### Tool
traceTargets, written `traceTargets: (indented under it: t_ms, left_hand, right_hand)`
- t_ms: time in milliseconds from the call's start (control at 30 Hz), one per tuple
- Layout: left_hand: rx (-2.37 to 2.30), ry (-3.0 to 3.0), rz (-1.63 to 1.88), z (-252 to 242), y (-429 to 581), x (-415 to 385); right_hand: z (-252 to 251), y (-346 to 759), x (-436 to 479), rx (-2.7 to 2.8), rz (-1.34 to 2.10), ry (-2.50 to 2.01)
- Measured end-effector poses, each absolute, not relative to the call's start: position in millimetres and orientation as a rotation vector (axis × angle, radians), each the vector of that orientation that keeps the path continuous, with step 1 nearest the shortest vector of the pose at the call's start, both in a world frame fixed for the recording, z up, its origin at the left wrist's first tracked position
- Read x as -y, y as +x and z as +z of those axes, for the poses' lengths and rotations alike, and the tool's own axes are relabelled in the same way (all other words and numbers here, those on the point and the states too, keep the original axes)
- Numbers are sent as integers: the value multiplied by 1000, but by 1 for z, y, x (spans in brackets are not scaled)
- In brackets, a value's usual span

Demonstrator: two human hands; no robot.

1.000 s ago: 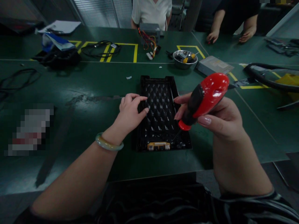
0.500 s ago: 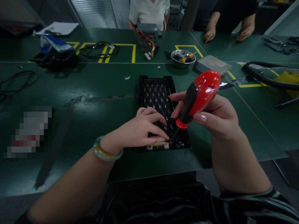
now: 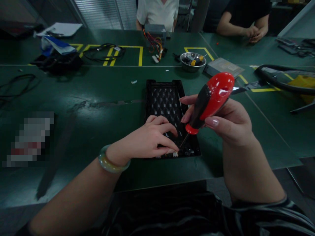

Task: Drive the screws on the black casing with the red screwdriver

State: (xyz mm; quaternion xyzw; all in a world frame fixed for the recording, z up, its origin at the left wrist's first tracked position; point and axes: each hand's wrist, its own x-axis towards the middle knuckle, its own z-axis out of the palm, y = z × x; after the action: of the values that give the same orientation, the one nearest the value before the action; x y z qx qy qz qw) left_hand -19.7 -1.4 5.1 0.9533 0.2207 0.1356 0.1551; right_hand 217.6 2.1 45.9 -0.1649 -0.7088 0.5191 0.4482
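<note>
One tray (image 3: pixel 165 98) lies on the table (image 3: pixel 98 91). The left hand (image 3: pixel 150 139) curls over its near end, fingertips pressed down; whether they pinch anything cannot be told. The right hand (image 3: pixel 230 123) grips one red screwdriver (image 3: pixel 213 96), its tip at that same end. One bowl (image 3: pixel 189 68) stands beyond.

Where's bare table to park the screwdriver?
Bare: table left of black tray, up to the cables; also right of it, before the hose. Crowded: steel bowl and grey box beyond; left hand, right hand with screwdriver at its near end.
</note>
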Motion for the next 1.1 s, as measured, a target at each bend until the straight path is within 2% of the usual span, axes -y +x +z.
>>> traceTargets:
  t_ms: [433,1100]
  left_hand:
    - [-843,2647,473,0,-7,7]
    - [-773,2611,449,2,-2,10]
  right_hand:
    - [49,219,0,1779,1288,-446]
    - [52,220,-1,1896,1245,-461]
